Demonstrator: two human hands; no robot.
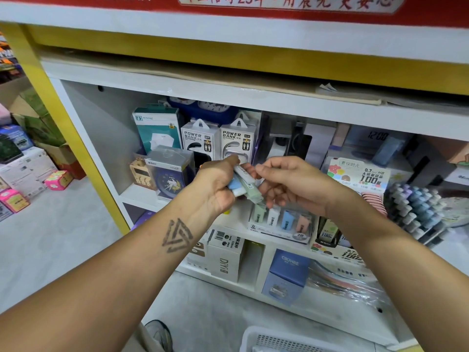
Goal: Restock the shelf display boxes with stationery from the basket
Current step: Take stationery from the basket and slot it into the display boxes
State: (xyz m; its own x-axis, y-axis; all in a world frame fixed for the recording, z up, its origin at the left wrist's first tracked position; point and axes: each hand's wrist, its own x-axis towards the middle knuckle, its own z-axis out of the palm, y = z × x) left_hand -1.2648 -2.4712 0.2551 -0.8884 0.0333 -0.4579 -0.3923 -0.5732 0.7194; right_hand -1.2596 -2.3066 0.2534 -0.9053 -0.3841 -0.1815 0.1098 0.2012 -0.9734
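My left hand (pixel 215 184) grips a small bunch of pastel lead cases (pixel 243 188), blue, white and green, held in front of the shelf. My right hand (pixel 286 184) pinches the top white case (pixel 242 172) of that bunch between thumb and fingers. Directly below my hands stands a display box (pixel 279 233) marked 2B, with green, white, blue and pink cases upright in it. The white basket (pixel 256 339) shows at the bottom edge of the view, on the floor.
Power bank boxes (pixel 218 141) and a clock (pixel 168 179) stand behind my hands. A 0.7 lead display (pixel 360 176) and a rack of pastel markers (pixel 416 209) sit to the right. Lower shelf holds a DIY box (pixel 225 260) and a blue CRUHRE box (pixel 286 275).
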